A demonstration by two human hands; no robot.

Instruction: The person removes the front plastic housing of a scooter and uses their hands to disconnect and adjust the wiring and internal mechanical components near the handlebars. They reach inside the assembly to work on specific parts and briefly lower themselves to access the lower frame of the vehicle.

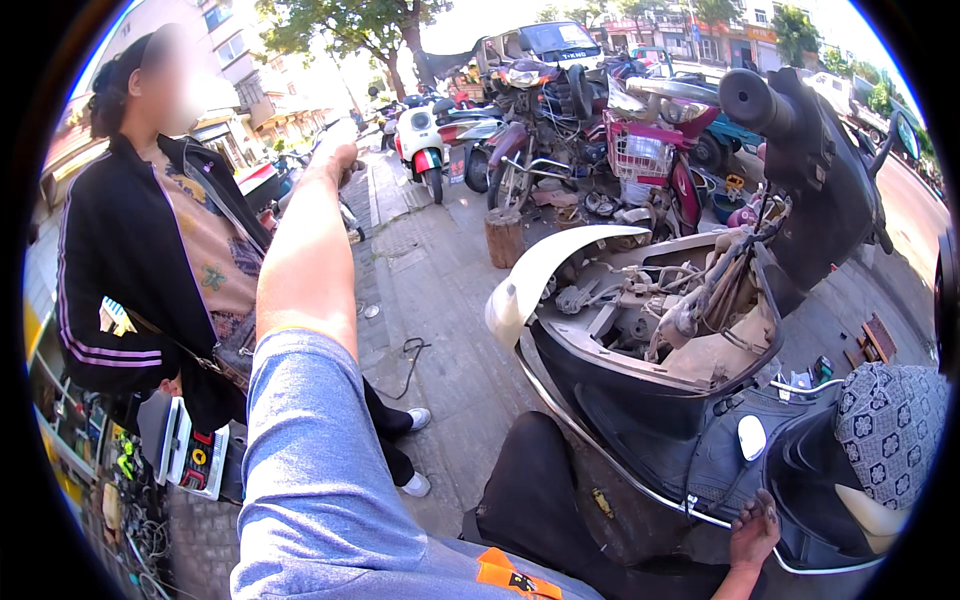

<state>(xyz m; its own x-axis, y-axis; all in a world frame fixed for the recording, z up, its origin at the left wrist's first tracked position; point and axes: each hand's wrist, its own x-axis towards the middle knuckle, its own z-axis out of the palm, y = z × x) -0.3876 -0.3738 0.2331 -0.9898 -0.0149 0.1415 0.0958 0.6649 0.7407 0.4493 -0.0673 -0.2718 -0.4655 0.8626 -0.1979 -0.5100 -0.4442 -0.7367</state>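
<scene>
My left arm reaches straight out ahead, past the person standing on the left. At its end, my left hand (338,147) is small against the bright street, and its finger pose is hard to make out. Low on the right, my right hand (752,530) rests near my knee, darkened fingers loosely bent and apart, nothing held. Beside it stands a black scooter (630,390) with its body opened up, baring wiring and engine parts (650,310). A curved white panel (535,275) rises from its edge. The scooter's seat has a patterned grey cover (890,430).
A person in a black jacket (110,260) stands close on the left beside a toolbox (200,455). Ahead are a wood stump (503,238), a stripped motorcycle (515,165), a pink scooter (685,190) and a white scooter (418,135). A dark cord (412,360) lies on the paving.
</scene>
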